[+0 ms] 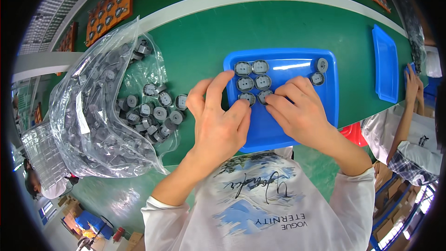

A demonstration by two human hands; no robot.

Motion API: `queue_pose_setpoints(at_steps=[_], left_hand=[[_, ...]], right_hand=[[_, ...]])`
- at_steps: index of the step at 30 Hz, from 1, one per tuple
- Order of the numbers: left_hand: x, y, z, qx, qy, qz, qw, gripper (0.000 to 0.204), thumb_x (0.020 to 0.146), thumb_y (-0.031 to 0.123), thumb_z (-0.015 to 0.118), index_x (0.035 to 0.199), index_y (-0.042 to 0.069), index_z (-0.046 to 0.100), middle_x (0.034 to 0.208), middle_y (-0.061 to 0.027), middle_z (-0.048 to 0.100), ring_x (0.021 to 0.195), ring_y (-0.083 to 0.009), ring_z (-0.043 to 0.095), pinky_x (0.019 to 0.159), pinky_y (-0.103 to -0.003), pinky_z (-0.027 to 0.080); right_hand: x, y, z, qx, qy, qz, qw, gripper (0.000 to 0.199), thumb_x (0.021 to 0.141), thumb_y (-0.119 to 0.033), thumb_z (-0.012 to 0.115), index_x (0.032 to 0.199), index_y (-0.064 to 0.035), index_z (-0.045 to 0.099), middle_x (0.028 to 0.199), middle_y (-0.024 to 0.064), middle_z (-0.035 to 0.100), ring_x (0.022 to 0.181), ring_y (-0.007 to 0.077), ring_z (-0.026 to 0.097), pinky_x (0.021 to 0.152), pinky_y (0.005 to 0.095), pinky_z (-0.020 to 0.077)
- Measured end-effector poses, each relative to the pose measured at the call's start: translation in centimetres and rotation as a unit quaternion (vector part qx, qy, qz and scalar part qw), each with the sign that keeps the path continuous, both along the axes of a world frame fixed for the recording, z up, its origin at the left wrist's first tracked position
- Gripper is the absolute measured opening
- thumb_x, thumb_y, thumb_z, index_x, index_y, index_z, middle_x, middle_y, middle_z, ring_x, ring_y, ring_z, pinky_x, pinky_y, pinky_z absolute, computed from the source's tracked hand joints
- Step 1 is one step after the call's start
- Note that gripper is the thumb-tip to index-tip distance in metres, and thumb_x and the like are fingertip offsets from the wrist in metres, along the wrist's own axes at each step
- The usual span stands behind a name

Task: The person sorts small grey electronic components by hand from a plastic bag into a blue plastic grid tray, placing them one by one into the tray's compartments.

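Blue tray | both hands pinch grey discs | bag of discs left

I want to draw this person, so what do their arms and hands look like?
Both are bare: the left hand and the right hand wear no gloves, rings or watch. The forearms are uncovered too. White long sleeves are pushed up near the elbows, part of a white shirt with a blue and grey painted-looking picture on the front.
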State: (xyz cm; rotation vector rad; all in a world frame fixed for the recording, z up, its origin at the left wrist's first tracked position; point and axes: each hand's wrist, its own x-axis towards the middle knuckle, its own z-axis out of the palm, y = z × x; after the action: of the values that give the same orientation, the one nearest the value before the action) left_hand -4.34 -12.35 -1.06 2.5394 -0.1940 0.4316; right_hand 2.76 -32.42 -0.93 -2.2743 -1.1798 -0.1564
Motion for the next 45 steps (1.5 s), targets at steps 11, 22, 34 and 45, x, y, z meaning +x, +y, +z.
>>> queue_pose_setpoints(at_steps=[11,22,34,45], left_hand=[[0.3,0.2,-0.1,-0.012,0.018,-0.029,0.999,0.015,0.071,0.003,0.080,0.083,0.007,0.073,0.137,-0.0123,0.061,0.136,-0.0417,0.045,0.106,-0.050,0.036],[1.0,1.1,0.2,-0.039,0.025,-0.054,0.997,0.025,0.074,0.005,0.081,0.097,0.006,0.070,0.134,-0.0098,0.064,0.141,-0.0424,0.043,0.108,-0.052,0.035],[1.4,1.4,0.0,-0.043,0.019,-0.068,0.997,0.017,0.078,0.005,0.078,0.093,0.005,0.070,0.133,-0.0102,0.066,0.143,-0.0414,0.043,0.109,-0.054,0.036],[1.5,1.5,0.6,-0.016,0.028,-0.090,0.995,0.027,0.075,0.006,0.079,0.101,0.007,0.074,0.137,-0.0091,0.064,0.143,-0.0410,0.043,0.109,-0.053,0.036]], right_hand=[[0.2,0.5,0.0,-0.012,-0.004,0.003,1.000,0.025,0.070,-0.005,0.082,0.092,-0.0043,0.070,0.088,0.0063,0.061,0.085,0.0272,0.057,0.074,0.0402,0.0466],[1.1,0.1,1.9,-0.039,0.052,-0.063,0.996,0.051,0.079,-0.014,0.080,0.126,0.0001,0.064,0.127,0.0156,0.063,0.111,0.0359,0.057,0.097,0.0446,0.0480],[0.4,0.3,2.1,-0.069,0.112,-0.046,0.990,0.062,0.081,-0.019,0.080,0.135,0.0027,0.058,0.143,0.0174,0.056,0.121,0.0382,0.052,0.104,0.0462,0.0448],[0.7,-3.9,4.7,-0.095,0.110,-0.053,0.988,0.050,0.077,-0.013,0.080,0.123,-0.0001,0.065,0.134,0.0154,0.061,0.109,0.0366,0.060,0.098,0.0448,0.0493]])
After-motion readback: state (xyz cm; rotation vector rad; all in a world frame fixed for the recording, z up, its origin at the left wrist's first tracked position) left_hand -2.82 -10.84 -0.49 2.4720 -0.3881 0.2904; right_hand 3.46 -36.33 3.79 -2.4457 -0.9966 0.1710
